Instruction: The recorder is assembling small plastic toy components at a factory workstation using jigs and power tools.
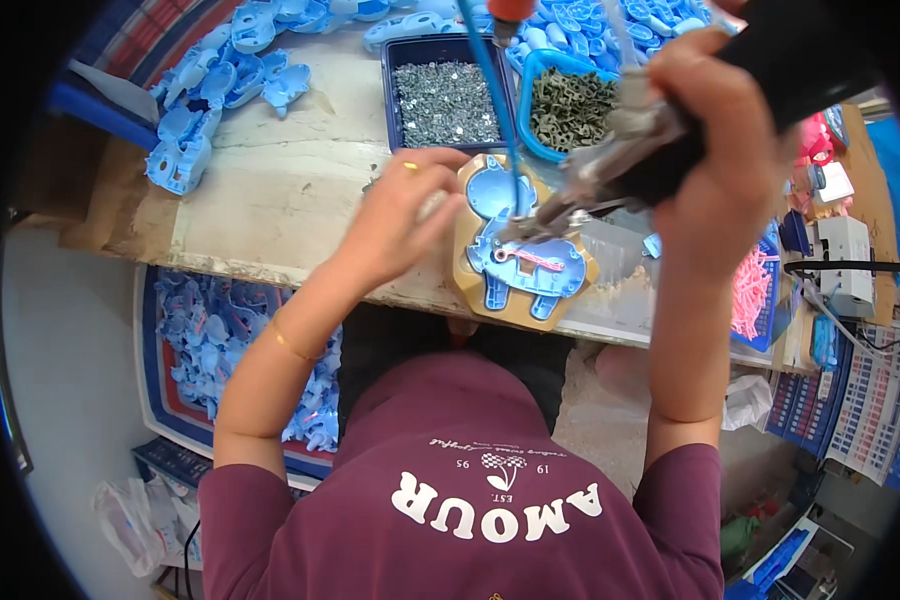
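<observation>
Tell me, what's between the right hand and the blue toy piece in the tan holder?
In the head view, the silvery front of a handheld tool. The right hand grips its black body; its tip points toward the blue toy piece.

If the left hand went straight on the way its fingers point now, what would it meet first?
Most likely the tan holder under the blue shell; the left hand has its fingertips close to its left edge, though depth and contact are unclear.

Bench (260,175): we see a pale, worn top.
Left: we have strewn blue plastic shells (242,82).
Back: we find a navy tray (388,92) beside a bright-blue basin (526,98), both filled.
Front edge: we see a tan fixture (464,270).
</observation>
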A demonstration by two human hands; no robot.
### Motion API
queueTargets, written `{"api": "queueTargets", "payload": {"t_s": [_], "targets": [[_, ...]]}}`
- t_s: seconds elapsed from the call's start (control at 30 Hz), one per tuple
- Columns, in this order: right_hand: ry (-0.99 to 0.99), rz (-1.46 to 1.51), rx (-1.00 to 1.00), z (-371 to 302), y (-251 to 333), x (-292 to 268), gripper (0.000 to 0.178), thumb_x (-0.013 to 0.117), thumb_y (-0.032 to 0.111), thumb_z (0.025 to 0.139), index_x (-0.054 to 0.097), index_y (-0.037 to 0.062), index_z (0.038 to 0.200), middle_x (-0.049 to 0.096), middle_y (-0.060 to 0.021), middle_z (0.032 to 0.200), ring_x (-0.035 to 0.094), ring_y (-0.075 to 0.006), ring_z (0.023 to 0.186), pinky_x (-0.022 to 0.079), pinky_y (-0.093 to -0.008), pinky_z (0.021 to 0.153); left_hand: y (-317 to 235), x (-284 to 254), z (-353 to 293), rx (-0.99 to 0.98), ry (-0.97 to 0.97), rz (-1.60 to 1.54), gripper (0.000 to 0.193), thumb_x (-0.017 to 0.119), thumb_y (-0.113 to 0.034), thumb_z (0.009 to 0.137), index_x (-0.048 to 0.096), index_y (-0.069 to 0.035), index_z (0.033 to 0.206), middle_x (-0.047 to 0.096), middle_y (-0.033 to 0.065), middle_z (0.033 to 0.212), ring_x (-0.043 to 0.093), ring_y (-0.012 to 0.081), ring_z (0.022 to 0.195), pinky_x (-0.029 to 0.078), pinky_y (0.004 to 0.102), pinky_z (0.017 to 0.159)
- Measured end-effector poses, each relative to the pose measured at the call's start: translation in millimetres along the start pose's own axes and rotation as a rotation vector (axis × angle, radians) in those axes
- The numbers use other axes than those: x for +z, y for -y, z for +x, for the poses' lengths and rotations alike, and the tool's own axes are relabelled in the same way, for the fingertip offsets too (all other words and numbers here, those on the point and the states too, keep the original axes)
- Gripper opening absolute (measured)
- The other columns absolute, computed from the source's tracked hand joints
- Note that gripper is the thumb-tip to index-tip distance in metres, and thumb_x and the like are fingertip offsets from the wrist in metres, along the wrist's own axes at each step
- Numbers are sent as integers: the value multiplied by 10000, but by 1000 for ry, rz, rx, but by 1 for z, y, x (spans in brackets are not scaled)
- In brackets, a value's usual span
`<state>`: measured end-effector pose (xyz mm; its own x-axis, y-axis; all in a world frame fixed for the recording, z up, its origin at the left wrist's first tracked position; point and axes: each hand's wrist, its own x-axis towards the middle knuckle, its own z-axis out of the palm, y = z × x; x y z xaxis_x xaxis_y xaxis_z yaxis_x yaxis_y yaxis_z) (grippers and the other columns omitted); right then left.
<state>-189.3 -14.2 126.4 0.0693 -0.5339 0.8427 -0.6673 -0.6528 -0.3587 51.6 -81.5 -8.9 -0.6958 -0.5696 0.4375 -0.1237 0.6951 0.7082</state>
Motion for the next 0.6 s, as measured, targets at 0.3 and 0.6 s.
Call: {"api": "queueTargets", "payload": {"t_s": [0.3, 0.6], "targets": [[-372, 315, 542, 55, 61, 16, 485, 587, 99, 809, 507, -84, 1252, 569, -55, 728, 536, -115, 597, 444, -217, 578, 58, -43, -34, -253, -13, 536, 110, 738, -140, 830, 710, -33, 824, 707, 86, 1099, 598, 317, 1039, 499, 419, 894], [-120, 477, 474, 55, 16, -17, 617, 599, 492, 995, 505, -10, 1341, 680, -76, 946, 674, -156, 920, 531, -281, 854, -25, 11, -17, 139, 132, 183, 244, 744, -145, 832, 681, -61, 1053, 694, 96, 1113, 614, 320, 1047, 504, 447, 912]]}}
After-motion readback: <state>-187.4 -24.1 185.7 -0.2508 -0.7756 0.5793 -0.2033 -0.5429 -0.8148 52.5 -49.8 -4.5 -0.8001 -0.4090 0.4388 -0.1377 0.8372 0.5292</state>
